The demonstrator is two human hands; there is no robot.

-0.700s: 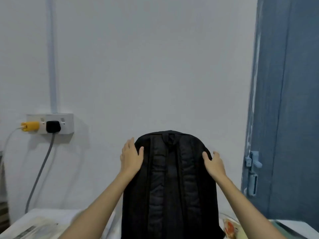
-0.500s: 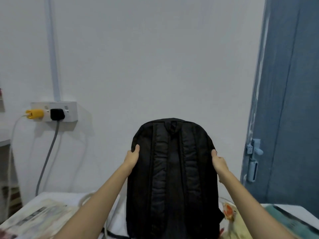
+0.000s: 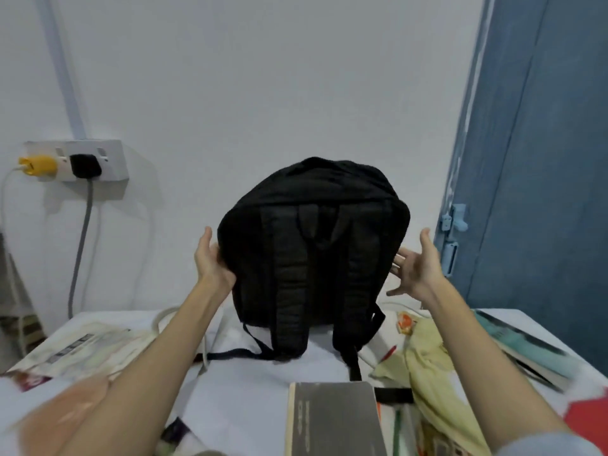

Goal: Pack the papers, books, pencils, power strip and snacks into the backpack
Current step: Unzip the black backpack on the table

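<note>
A black backpack (image 3: 312, 258) stands upright on the white table (image 3: 243, 390), its straps facing me. My left hand (image 3: 210, 261) presses against its left side, thumb up, fingers behind the fabric. My right hand (image 3: 416, 268) is spread just off its right side, fingers straight, holding nothing. A grey book (image 3: 335, 419) lies in front of the bag. Printed papers (image 3: 75, 350) lie at the left, a teal book (image 3: 523, 347) at the right, a yellowish snack bag (image 3: 424, 363) beside the backpack, and a white cable (image 3: 204, 343) by my left arm.
A wall socket (image 3: 75, 159) with a yellow and a black plug sits at the left; a grey cord hangs from it. A blue door (image 3: 543, 159) with a latch stands at the right. A red thing (image 3: 589, 419) lies at the table's right edge.
The view has tilted down and the table shows. The backpack has sunk onto the table, and my right hand has come off its side and spread.
</note>
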